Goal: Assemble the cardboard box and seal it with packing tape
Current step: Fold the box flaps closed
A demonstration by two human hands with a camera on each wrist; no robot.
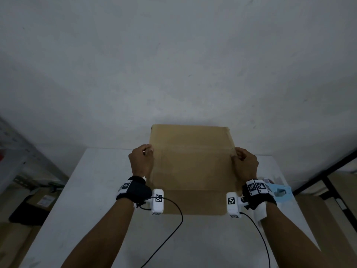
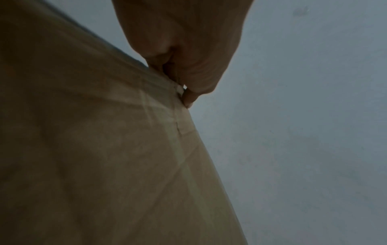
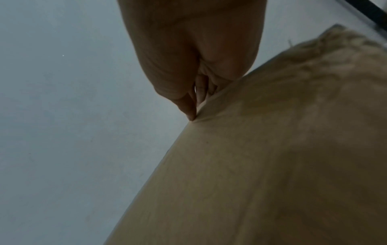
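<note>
A flattened brown cardboard box is held up above the white table, tilted toward the wall. My left hand pinches its left edge and my right hand pinches its right edge, both near the upper fold line. In the left wrist view the left hand grips the edge of the cardboard box with thumb and curled fingers. The right wrist view has the right hand pinching the cardboard box at its side edge. A blue and white tape dispenser lies on the table behind my right wrist, partly hidden.
A grey wall stands just behind the table. Metal shelving and a cardboard carton on the floor are at the left. A dark metal frame stands at the right. Cables run from the wrist cameras over the table.
</note>
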